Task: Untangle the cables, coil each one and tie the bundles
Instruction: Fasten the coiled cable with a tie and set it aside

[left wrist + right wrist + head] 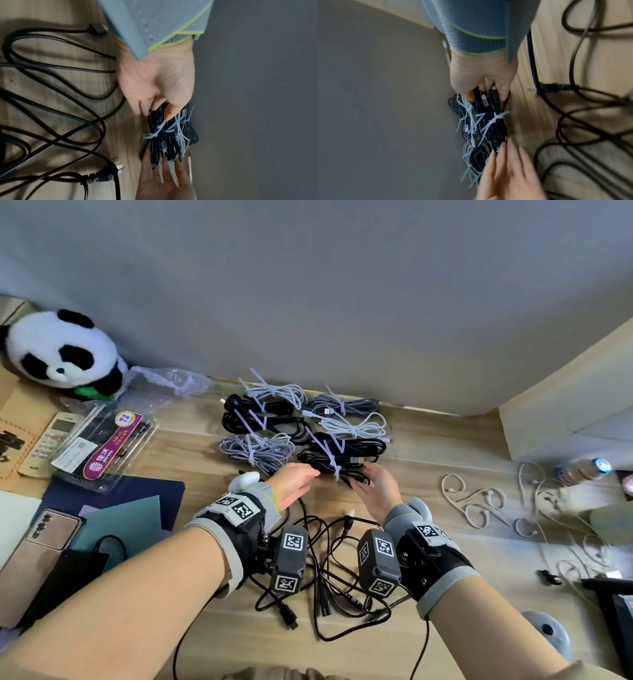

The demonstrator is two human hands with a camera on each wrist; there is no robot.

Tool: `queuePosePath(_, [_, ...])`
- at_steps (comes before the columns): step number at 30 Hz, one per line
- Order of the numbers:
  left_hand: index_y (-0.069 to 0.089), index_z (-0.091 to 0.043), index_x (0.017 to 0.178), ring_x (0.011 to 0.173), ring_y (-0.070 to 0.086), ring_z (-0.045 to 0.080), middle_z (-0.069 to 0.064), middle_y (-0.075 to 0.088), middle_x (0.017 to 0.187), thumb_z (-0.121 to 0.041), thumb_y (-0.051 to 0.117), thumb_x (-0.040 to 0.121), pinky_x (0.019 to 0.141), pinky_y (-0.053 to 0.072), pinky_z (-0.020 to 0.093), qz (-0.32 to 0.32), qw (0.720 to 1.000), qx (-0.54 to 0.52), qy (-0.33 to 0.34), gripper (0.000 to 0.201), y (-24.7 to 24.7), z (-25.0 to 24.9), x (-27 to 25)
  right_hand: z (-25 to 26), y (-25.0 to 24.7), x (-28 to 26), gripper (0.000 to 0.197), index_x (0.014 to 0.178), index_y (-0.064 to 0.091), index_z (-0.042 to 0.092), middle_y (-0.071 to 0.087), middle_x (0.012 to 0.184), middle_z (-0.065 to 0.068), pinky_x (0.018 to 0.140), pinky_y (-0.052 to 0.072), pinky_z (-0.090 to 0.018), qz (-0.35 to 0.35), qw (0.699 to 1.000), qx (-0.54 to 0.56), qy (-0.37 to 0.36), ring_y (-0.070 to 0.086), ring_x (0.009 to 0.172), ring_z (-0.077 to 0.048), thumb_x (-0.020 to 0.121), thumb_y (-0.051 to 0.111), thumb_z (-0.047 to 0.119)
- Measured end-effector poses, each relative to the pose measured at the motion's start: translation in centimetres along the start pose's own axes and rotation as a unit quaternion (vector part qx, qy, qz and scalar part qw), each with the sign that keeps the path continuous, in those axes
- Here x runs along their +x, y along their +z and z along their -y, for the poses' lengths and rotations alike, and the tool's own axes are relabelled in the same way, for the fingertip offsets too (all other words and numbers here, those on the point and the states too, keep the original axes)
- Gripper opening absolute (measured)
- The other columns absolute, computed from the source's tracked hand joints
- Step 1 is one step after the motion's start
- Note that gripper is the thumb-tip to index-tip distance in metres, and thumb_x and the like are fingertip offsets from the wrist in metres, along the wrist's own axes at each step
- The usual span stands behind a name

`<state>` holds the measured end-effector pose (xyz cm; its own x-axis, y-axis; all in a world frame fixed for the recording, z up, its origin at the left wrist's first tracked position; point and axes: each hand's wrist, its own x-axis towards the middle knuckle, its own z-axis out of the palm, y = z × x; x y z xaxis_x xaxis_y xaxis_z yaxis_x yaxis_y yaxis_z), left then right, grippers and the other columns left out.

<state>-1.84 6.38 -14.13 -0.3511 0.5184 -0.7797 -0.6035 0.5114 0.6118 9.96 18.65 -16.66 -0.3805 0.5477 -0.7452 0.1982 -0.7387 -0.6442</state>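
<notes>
In the head view, both hands met at a black cable bundle [334, 465] cinched with a white zip tie [331, 461], lying on the wooden desk [445, 446] at the near edge of a cluster of tied bundles by the wall. The left hand [291, 484] reached in from seven o'clock with fingers extended onto the bundle's left end, while the right hand [376, 491] came from five o'clock, fingers loosely bent around the right end. A loose tangle of black cables [329, 570] sprawled at six o'clock beneath the wrists, white cords [479, 505] lay at three o'clock, and a plush panda [61, 350] sat at ten o'clock. In the left wrist view, the left hand [154, 83] pinched the top of the black cable bundle [159, 135] between thumb and fingers, and the right hand [164, 180] touched it from six o'clock with straight fingers. In the right wrist view, the right hand [481, 75] had its fingers curled around the black cable bundle [489, 116] with plugs showing between them; the left hand [506, 171], blurred, lay flat-fingered at six o'clock.
</notes>
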Motion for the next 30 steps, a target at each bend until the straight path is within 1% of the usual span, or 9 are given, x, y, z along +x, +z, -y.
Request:
queuePosePath(2, [0.057,-0.007,0.096,0.102,0.052,0.013,0.006,0.054,0.104,0.0,0.047,0.095,0.098,0.04,0.028,0.004,1.0,0.006,0.0,0.012,-0.4,0.1,-0.3,0.1,-0.7,-0.1,0.03,0.128,0.046,0.013,0.057,0.111,-0.005,0.093,0.051,-0.035,-0.033,0.999,-0.024,-0.005,0.057,0.112,-0.031,0.098,0.048,0.013])
queuePosePath(5, [0.043,0.0,0.134,0.123,0.05,0.024,0.014,0.052,0.13,-0.002,0.046,0.096,0.105,0.04,0.035,0.005,0.999,0.048,0.016,0.039,-1.2,0.3,-1.0,0.6,-1.1,-0.9,0.031,0.129,0.046,0.016,0.053,0.113,-0.003,0.089,0.053,-0.038,-0.082,0.991,-0.105,-0.027,0.06,0.106,-0.027,0.099,0.044,0.016])
queuePosePath(10, [0.054,-0.004,0.123,0.087,0.062,0.02,0.01,0.063,0.102,-0.004,0.043,0.097,0.078,0.051,0.028,0.018,0.995,0.098,0.032,0.028,-2.4,1.3,-3.3,-0.3,-2.6,-2.6,0.016,0.11,0.053,0.005,0.059,0.095,-0.008,0.07,0.053,-0.03,-0.111,0.984,-0.121,-0.062,0.06,0.077,-0.019,0.096,0.044,0.007])
queuePosePath(13, [0.059,-0.004,0.117,0.077,0.063,0.015,0.006,0.065,0.091,-0.007,0.041,0.098,0.063,0.051,0.019,0.017,0.991,0.127,0.036,0.026,-3.1,2.3,-4.7,-1.1,-2.9,-4.7,0.011,0.097,0.06,0.003,0.063,0.079,-0.006,0.057,0.051,-0.023,-0.024,0.988,-0.139,-0.057,0.06,0.064,-0.016,0.094,0.049,0.007])
queuePosePath(17, [0.06,-0.008,0.105,0.057,0.066,0.006,0.003,0.067,0.079,-0.01,0.042,0.099,0.055,0.049,0.015,0.022,0.99,0.142,0.011,0.02,-3.4,4.1,-6.5,-2.6,-3.3,-7.1,0.013,0.094,0.063,0.004,0.066,0.08,-0.006,0.057,0.051,-0.021,0.106,0.971,-0.212,-0.028,0.063,0.061,-0.013,0.095,0.052,0.011])
queuePosePath(20, [0.059,-0.013,0.096,0.066,0.063,0.01,0.002,0.064,0.08,-0.014,0.038,0.101,0.062,0.047,0.018,0.021,0.986,0.162,-0.011,0.022,-3.5,5.7,-8.0,-3.9,-3.9,-8.5,0.012,0.096,0.064,0.009,0.067,0.084,-0.001,0.063,0.048,-0.018,0.17,0.92,-0.352,0.002,0.062,0.071,-0.01,0.093,0.058,0.02])
queuePosePath(23, [0.058,-0.012,0.103,0.077,0.06,0.014,0.004,0.062,0.089,-0.016,0.038,0.1,0.071,0.045,0.022,0.008,0.983,0.181,-0.014,0.021,-3.9,6.8,-8.7,-5.2,-4.5,-9.3,0.016,0.098,0.065,0.015,0.063,0.083,0.004,0.065,0.045,-0.016,0.184,0.833,-0.522,0.004,0.061,0.08,-0.012,0.086,0.067,0.026])
queuePosePath(25, [0.058,-0.012,0.104,0.077,0.059,0.013,0.003,0.061,0.089,-0.016,0.039,0.1,0.073,0.046,0.022,-0.002,0.981,0.191,-0.016,0.02,-4.1,7.5,-9.3,-6.1,-4.7,-9.7,0.022,0.101,0.065,0.015,0.062,0.076,0.004,0.061,0.044,-0.017,0.173,0.776,-0.606,-0.002,0.06,0.072,-0.011,0.083,0.071,0.027])
queuePosePath(30, [0.058,-0.015,0.106,0.093,0.058,0.017,0.005,0.062,0.101,-0.019,0.04,0.099,0.074,0.046,0.022,0.004,0.972,0.233,-0.036,0.02,-3.9,9.1,-10.4,-7.4,-4.9,-11.4,0.011,0.078,0.061,0.015,0.06,0.062,0.002,0.041,0.036,-0.018,0.164,0.72,-0.673,0.031,0.046,0.044,-0.008,0.086,0.064,0.023])
